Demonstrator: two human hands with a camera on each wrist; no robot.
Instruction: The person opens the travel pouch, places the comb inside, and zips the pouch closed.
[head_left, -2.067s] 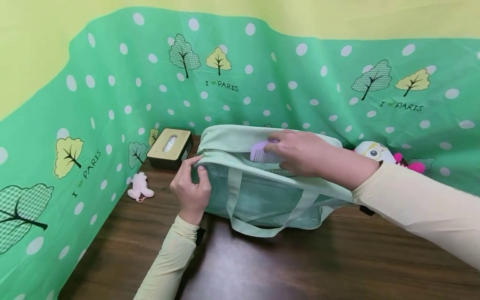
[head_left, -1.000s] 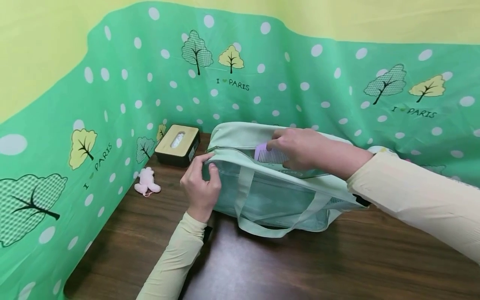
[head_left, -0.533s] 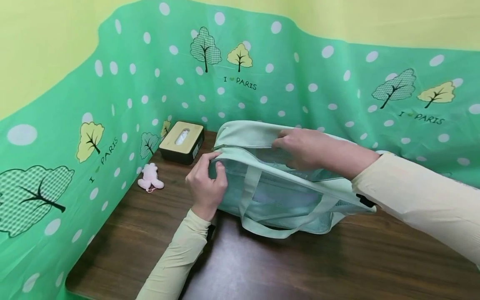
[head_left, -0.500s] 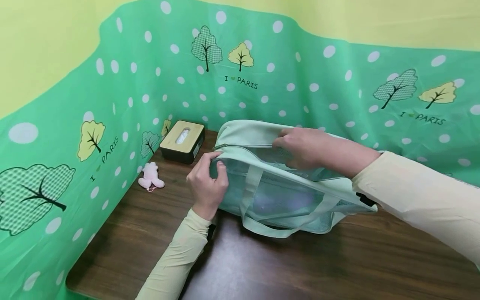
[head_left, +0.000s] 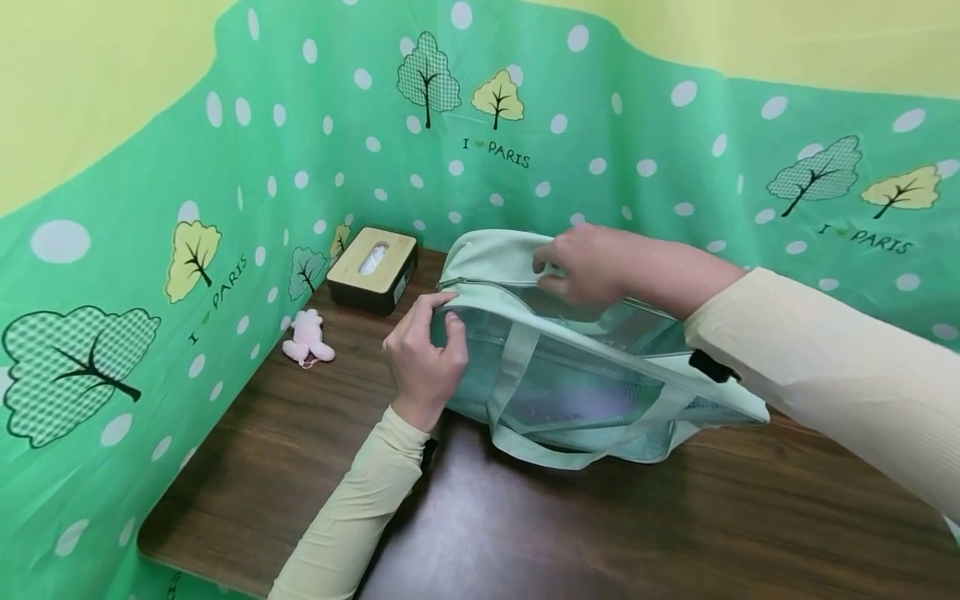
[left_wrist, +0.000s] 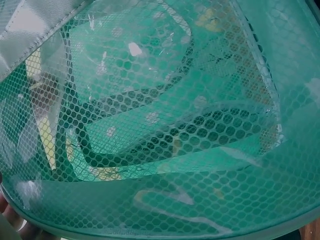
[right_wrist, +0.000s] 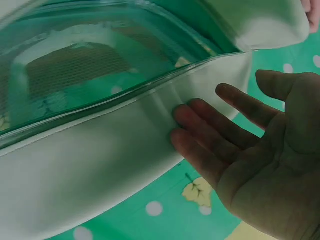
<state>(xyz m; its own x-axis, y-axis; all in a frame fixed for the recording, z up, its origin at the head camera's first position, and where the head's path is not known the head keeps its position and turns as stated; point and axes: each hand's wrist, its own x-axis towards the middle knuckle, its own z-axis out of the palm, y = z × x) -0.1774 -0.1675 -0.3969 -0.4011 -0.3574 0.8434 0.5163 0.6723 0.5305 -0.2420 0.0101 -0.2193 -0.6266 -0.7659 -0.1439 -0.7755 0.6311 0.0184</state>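
Observation:
A mint-green bag [head_left: 480, 302] with see-through mesh sides and strap handles stands unzipped on the table. My left hand [head_left: 429, 358] grips its rim at the left end, beside the zip. Over the opening, my right hand [head_left: 596, 265] is near the far rim. In the right wrist view that hand [right_wrist: 260, 150] has its fingers spread in front of the bag's pale rim [right_wrist: 100, 165] and holds nothing. A blurred purple comb [head_left: 588, 402] shows through the front mesh, inside the bag. The left wrist view is filled by the bag's mesh panel [left_wrist: 175, 125].
A black tissue box [head_left: 371, 268] with a wooden lid stands at the table's back left corner. In front of it lies a small pink plush toy [head_left: 307, 336]. A green polka-dot curtain [head_left: 420, 158] encloses the dark wooden table [head_left: 570, 533].
The right hand has let go of the purple comb, which has dropped into the bag, and has risen toward the far rim. The left hand keeps its grip. The whole view has shifted.

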